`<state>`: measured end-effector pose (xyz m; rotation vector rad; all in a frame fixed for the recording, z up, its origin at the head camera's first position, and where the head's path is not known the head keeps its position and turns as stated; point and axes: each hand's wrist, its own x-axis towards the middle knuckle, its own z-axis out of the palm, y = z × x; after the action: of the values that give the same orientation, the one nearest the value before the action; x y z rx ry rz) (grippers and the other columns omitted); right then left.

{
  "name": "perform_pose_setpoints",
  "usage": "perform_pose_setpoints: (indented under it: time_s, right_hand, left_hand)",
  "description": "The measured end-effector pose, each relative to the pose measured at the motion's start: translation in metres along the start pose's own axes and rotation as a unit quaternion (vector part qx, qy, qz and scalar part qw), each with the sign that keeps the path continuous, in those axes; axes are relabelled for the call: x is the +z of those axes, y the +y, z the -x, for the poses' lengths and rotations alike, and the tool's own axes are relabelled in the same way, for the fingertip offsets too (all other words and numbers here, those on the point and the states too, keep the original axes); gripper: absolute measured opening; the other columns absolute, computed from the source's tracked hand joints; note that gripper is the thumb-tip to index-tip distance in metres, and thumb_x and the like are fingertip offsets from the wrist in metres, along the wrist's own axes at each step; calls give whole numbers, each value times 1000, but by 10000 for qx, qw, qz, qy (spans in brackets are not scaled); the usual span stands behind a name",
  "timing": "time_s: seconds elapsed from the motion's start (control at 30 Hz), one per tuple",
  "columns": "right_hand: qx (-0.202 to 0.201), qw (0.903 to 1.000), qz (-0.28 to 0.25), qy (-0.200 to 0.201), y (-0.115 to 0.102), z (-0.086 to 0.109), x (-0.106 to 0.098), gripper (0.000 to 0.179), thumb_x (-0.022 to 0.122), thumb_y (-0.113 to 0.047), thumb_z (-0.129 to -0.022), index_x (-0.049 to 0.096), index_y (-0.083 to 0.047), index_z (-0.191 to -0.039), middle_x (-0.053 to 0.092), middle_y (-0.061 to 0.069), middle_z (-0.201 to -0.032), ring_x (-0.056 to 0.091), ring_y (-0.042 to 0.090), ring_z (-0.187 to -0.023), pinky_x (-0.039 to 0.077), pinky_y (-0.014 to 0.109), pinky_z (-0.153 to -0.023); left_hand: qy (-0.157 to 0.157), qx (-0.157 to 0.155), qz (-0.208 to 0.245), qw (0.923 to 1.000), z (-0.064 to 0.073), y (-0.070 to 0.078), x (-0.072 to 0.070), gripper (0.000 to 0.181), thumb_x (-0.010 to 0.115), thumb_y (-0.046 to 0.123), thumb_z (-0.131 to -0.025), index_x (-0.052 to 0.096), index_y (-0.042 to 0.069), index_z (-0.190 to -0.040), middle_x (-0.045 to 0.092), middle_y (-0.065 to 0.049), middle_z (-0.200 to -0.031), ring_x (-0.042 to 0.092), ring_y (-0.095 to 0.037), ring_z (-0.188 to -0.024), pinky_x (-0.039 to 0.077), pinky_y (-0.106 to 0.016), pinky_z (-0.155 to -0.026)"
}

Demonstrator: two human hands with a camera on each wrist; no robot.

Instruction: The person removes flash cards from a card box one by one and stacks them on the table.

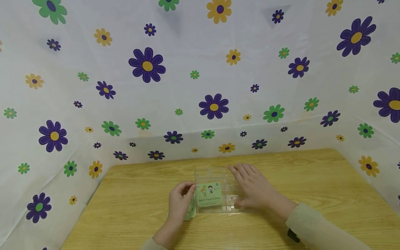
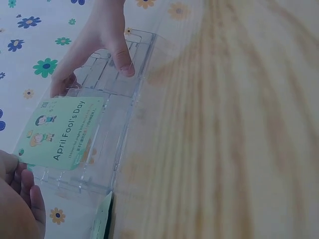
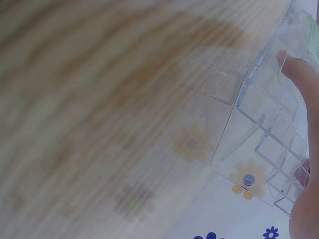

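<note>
A clear plastic organizer box (image 1: 229, 208) with divided compartments lies on the wooden table. Over its left part is a light green card (image 1: 208, 195) that reads "April Fool's Day" and shows two cartoon children. My left hand (image 1: 181, 201) pinches this card (image 2: 62, 132) at its left edge, between thumb and fingers. Spread across the right part of the box, my right hand (image 1: 256, 187) grips it, thumb near the front side and fingers at the back. In the right wrist view, the thumb overlaps the clear box wall (image 3: 234, 129).
More green cards (image 1: 190, 210) lie on the table, left of the box and partly hidden by the left hand. The wooden table (image 1: 131, 201) ends at a white cloth (image 1: 184, 93) with printed flowers at the back and sides. A small black object (image 1: 293, 236) shows under the right sleeve.
</note>
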<state>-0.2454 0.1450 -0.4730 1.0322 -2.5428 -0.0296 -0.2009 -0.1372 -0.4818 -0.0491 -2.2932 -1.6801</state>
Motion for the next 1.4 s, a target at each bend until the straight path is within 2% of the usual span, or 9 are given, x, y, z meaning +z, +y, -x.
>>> perform_pose_setpoints:
  time_s: [0.73,1.4]
  right_hand:
    - [4,10000,-44,0,0,-1,1,129,82,-77,-72,31,-3,-164,52,15,-150,50,31,-136,41,49,-122]
    - [22,10000,-60,1,0,0,0,129,82,-78,-71,32,-3,-164,52,15,-149,50,31,-136,41,49,-122]
  left_hand:
    - [263,47,248,9993,-1,2,-5,9,70,0,-101,75,-4,-105,75,-20,-102,61,1,-84,53,-14,-75]
    - [258,144,190,9994,1,0,-11,9,69,0,-102,75,-4,-106,75,-18,-101,61,0,-82,53,-14,-75]
